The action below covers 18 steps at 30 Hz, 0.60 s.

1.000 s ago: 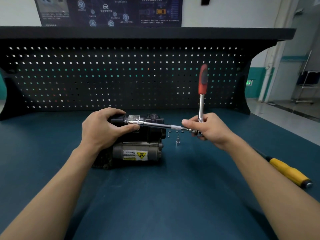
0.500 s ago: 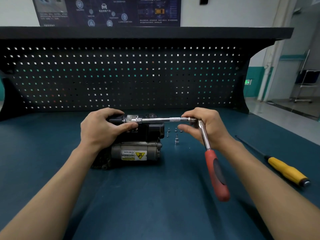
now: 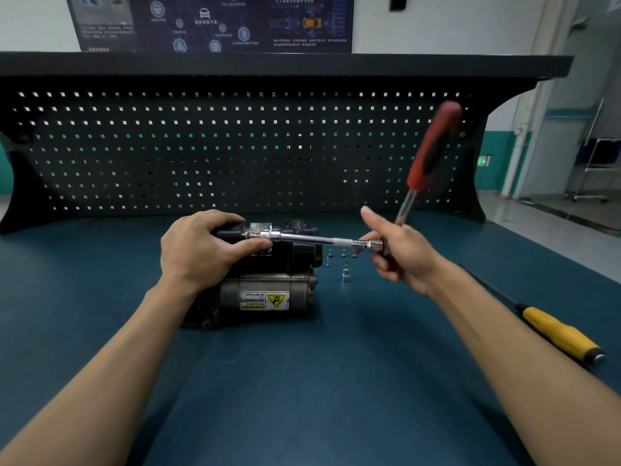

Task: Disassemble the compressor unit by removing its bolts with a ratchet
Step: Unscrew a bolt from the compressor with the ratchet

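Compressor unit [image 3: 265, 290] rests on the blue bench surface [image 3: 302, 381], midway between its left and right edges and toward the rear edge, just in front of the black pegboard [image 3: 235, 146]. The warning label faces the camera.

Left hand [image 3: 198, 250] grips the top of the unit: fingers are curled over the black housing and the thumb presses against the socket end of the extension bar [image 3: 312, 239]. The bar runs level from the unit's top out to the right.

Right hand [image 3: 400, 257] holds the ratchet [image 3: 414, 187] at its head, fingers curled round the joint with the bar and thumb raised. The red handle points up and to the right; it is motion-blurred.

Loose bolts [image 3: 329, 255] and 1 upright socket [image 3: 346, 275] stand on the surface just right of the unit, below the bar. A yellow-handled screwdriver [image 3: 557, 334] lies near the right edge.
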### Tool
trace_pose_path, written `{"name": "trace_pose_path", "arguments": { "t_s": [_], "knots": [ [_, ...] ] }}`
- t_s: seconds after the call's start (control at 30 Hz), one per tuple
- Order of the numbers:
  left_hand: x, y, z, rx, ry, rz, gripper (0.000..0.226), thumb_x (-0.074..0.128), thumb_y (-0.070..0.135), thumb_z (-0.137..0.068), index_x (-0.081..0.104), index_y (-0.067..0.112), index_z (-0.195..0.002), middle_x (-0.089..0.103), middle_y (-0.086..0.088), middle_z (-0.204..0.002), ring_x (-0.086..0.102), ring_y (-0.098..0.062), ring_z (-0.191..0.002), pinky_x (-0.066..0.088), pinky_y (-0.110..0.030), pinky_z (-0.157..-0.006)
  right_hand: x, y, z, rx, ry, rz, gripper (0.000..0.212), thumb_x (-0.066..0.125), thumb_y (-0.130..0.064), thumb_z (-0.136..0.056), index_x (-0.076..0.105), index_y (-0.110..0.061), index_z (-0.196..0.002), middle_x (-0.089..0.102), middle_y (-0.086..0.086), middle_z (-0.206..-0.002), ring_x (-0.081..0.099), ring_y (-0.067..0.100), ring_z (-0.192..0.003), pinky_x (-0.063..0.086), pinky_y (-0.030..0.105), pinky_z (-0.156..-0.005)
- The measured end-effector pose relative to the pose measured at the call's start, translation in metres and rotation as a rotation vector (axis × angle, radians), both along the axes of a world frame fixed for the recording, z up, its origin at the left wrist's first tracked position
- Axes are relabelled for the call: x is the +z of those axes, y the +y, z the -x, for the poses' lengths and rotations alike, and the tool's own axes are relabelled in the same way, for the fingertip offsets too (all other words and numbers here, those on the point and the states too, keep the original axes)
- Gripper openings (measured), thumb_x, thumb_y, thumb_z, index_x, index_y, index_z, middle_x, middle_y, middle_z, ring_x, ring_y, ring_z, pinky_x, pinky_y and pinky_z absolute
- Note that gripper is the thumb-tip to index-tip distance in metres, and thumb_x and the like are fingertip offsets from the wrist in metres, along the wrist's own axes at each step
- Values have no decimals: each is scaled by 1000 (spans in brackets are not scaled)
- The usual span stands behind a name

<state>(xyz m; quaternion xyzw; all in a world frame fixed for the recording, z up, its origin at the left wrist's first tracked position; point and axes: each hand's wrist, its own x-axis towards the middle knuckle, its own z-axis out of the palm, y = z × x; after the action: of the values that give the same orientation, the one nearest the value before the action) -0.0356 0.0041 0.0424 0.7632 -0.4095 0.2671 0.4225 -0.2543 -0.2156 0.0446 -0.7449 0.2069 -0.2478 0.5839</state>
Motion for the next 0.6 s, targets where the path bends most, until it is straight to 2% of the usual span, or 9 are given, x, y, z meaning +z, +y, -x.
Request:
{"name": "trace_pose_path", "arguments": {
  "t_s": [0.1, 0.3, 0.6],
  "knots": [
    [0, 0, 0, -4, -9, -1, 75, 58, 91, -51, 76, 34, -97, 70, 20, -89, 65, -7, -90, 50, -34, -76, 5, 3, 2, 62, 100, -167, 87, 57, -89, -62, 75, -5, -75, 35, 1, -46, 28, 14, -35, 25, 23, -40],
    [0, 1, 0, -9, -26, -2, 71, 59, 89, -52, 76, 35, -95, 70, 20, -88, 64, -6, -89, 48, -32, -75, 6, 2, 4, 150, 150, -358, 82, 47, -83, -82, 76, -7, -74, 28, -4, -42, 22, 11, -31, 24, 25, -42],
    [0, 3, 0, -88, 4, 17, 64, 63, 85, -52, 75, 36, -92, 67, 24, -84, 63, -2, -86, 45, -28, -75, 9, 2, 8, 276, 148, -590, 78, 40, -71, -93, 76, -3, -84, 28, -7, -37, 23, 5, -25, 27, 21, -34]
  ]
}}
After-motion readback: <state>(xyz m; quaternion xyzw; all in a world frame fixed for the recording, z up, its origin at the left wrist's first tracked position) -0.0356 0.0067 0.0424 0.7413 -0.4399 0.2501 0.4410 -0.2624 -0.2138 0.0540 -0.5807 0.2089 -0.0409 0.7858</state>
